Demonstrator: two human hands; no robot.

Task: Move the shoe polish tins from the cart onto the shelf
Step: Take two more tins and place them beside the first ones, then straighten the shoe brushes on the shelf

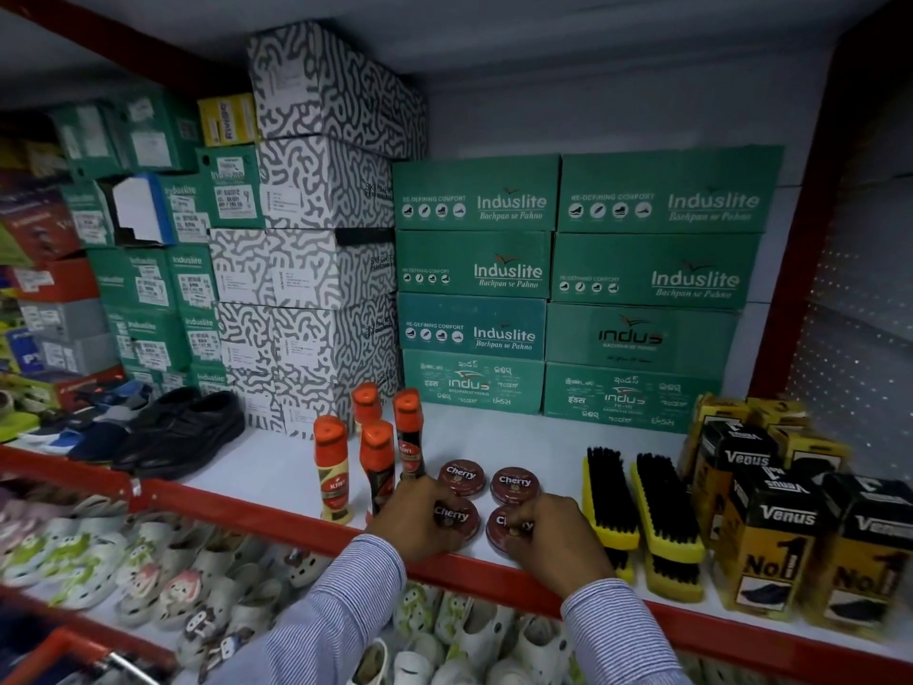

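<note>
Several round dark-red Cherry polish tins lie flat on the white shelf [518, 437] near its red front edge. Two stand free at the back: one on the left [462, 477], one on the right [514, 484]. My left hand [415, 524] grips the front left tin [457, 519] from its left side. My right hand [553, 533] holds the front right tin [504, 529], with the fingers over its lid. Both front tins rest on the shelf. The cart shows only as a red corner [64, 650] at the lower left.
Orange-capped Kiwi polish bottles [333, 467] stand just left of the tins. Yellow shoe brushes [667, 511] and Venus boxes [770, 531] lie to the right. Green Induslite shoe boxes [474, 269] line the back. Black shoes [187, 432] sit at left, and clogs [163, 585] fill the lower shelf.
</note>
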